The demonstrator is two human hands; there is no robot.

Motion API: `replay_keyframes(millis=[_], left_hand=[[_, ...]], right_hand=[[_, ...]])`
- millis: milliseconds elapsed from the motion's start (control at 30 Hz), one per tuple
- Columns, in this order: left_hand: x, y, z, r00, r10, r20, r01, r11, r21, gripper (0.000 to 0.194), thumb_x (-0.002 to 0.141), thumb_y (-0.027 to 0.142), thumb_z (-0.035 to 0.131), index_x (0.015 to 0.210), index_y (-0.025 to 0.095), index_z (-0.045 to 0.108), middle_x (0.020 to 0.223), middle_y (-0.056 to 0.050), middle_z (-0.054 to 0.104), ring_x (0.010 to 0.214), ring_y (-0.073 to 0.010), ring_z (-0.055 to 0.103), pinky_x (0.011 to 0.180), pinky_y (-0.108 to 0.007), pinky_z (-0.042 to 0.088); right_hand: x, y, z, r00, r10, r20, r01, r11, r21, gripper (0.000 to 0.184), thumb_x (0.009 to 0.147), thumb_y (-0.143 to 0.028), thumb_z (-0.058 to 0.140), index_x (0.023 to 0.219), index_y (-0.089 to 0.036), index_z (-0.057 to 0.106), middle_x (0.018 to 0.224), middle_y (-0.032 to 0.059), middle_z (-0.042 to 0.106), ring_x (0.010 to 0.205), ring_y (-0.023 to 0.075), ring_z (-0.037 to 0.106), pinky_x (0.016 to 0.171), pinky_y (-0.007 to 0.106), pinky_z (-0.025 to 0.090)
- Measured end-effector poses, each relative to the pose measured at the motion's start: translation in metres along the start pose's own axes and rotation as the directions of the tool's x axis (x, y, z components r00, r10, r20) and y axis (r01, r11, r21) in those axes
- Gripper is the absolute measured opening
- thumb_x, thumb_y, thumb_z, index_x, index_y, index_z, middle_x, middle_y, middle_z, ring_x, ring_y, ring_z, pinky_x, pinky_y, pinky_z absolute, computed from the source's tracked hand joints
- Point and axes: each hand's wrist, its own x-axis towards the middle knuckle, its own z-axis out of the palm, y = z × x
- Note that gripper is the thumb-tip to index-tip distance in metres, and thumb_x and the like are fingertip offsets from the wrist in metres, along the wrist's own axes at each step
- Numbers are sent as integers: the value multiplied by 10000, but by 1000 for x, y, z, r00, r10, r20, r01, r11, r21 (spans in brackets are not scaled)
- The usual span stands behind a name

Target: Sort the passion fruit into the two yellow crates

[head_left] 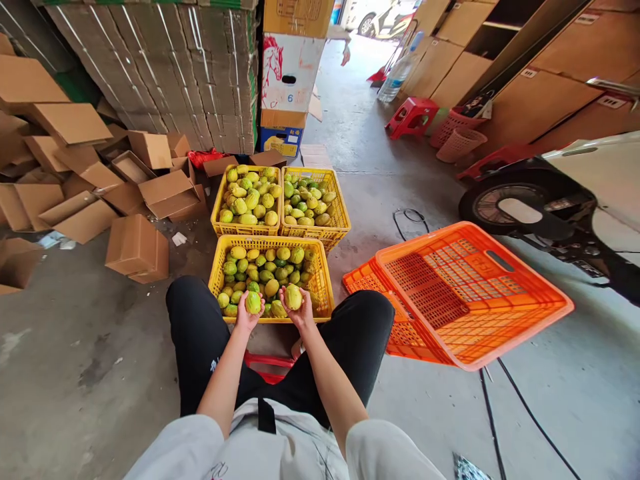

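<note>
My left hand (246,316) is closed round a green-yellow fruit (253,302), palm up. My right hand (301,312) grips a yellower fruit (293,297) the same way. Both hands hover over the near edge of a yellow crate (320,293) full of green and yellow fruits, which stands on the floor between my knees. Two more yellow crates, the left one (216,208) and the right one (344,215), sit side by side behind it, also filled with fruit.
Orange empty crates (500,293) lie stacked and tilted at my right. Loose cardboard boxes (137,250) litter the floor at left, with flat cardboard stacks (175,67) behind. A scooter wheel (505,207) stands at right. A red stool (413,117) and pink baskets (460,137) sit farther back.
</note>
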Motion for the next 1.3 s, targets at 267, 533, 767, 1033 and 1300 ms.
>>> replay_keyframes(millis=[267, 533, 767, 1033, 1300], left_hand=[[0, -5, -5, 996, -31, 79, 31, 1000, 1, 479, 931, 271, 428, 1337, 78, 596, 922, -170, 760, 866, -307, 760, 789, -491, 630], [7, -8, -7, 996, -49, 71, 46, 998, 40, 368, 945, 230, 504, 1284, 111, 587, 1028, -162, 758, 974, -292, 759, 861, -458, 620], [3, -11, -6, 1000, -18, 5, 17, 996, 87, 52, 895, 213, 566, 927, 178, 585, 829, -75, 716, 820, -238, 755, 754, -386, 629], [-1, -11, -3, 995, -100, 24, 97, 991, 93, 105, 921, 237, 562, 960, 157, 620, 882, -106, 746, 806, -225, 757, 807, -407, 641], [3, -9, -7, 978, -168, -120, 187, 968, 167, 287, 981, 400, 540, 893, 142, 633, 657, -88, 678, 532, -183, 666, 491, -278, 569]], right_hand=[[5, 6, -3, 999, -9, -32, 8, 1000, -19, 231, 856, -303, 612, 1065, -211, 647, 928, 73, 759, 919, 261, 760, 804, 461, 661], [8, 2, -1, 999, -33, 33, 32, 998, 45, 304, 852, -301, 569, 1129, -193, 632, 1049, 108, 758, 1021, 281, 751, 903, 530, 630], [-2, 0, 2, 998, 29, 61, -30, 999, 24, 260, 901, -368, 661, 1095, -197, 635, 866, 55, 752, 845, 228, 752, 875, 538, 645], [0, 6, 2, 989, 145, -25, -147, 986, -84, 217, 861, -269, 691, 1050, -192, 618, 914, 62, 766, 767, 185, 753, 593, 277, 640], [3, 7, -3, 996, 86, -34, -89, 991, -102, 205, 867, -331, 695, 999, -192, 623, 886, 75, 769, 855, 247, 776, 721, 393, 669]])
